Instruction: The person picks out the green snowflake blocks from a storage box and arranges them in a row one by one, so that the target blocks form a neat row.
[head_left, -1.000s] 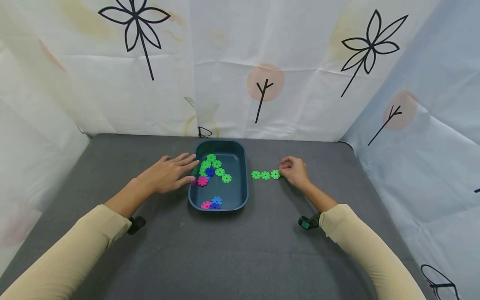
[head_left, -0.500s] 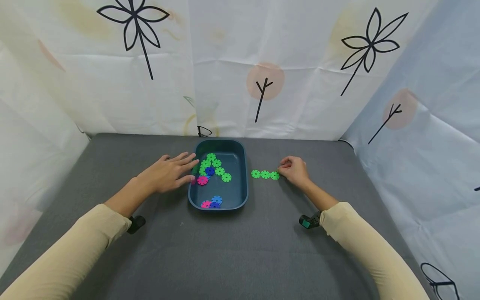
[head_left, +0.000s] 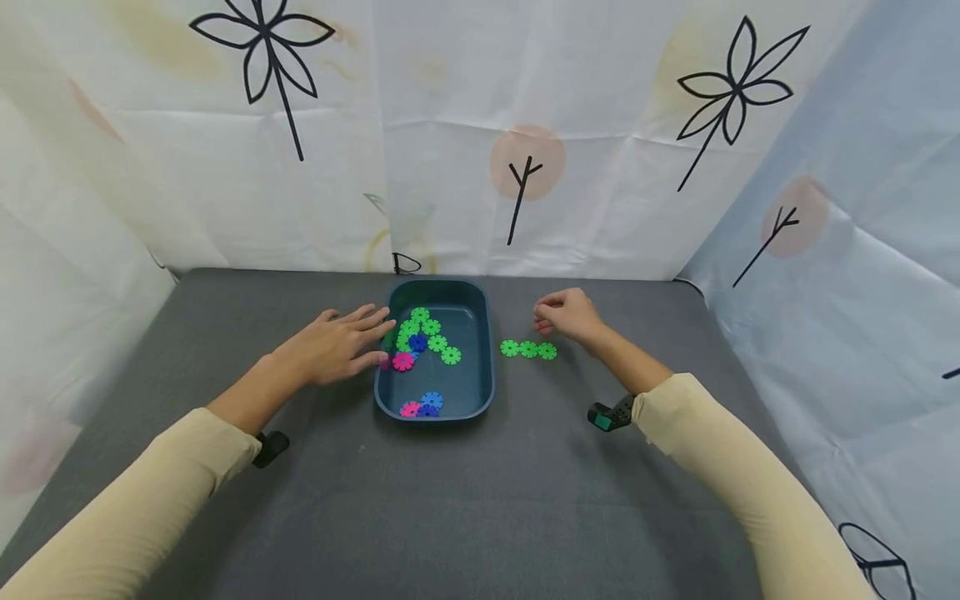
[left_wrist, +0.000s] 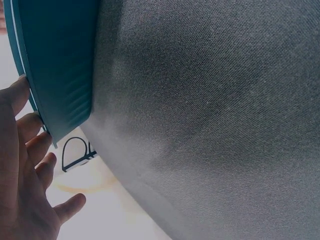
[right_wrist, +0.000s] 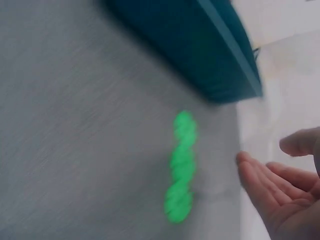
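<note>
My left hand (head_left: 341, 343) rests its fingertips on the left rim of a dark teal tray (head_left: 480, 392), fingers fairly straight and spread. The left wrist view shows fingertips (left_wrist: 31, 122) touching the rim. My right hand (head_left: 568, 314) hovers above and behind the right end of a row of three green notched plastic discs (head_left: 528, 349) on the table. In the right wrist view the thumb and fingers stand apart with nothing between them, and the row looks blurred.
Inside the tray lie several green discs (head_left: 451, 356), a dark blue disc (head_left: 417, 342) and a pink disc (head_left: 403, 362). Another small cluster with a light blue disc (head_left: 432, 400) sits near its front wall. A patterned white curtain (head_left: 450, 192) stands behind the grey table (head_left: 450, 517).
My right hand has let go of the rightmost green disc and lifted up and to the left. The row of three lies still; my left hand stays on the tray's rim.
</note>
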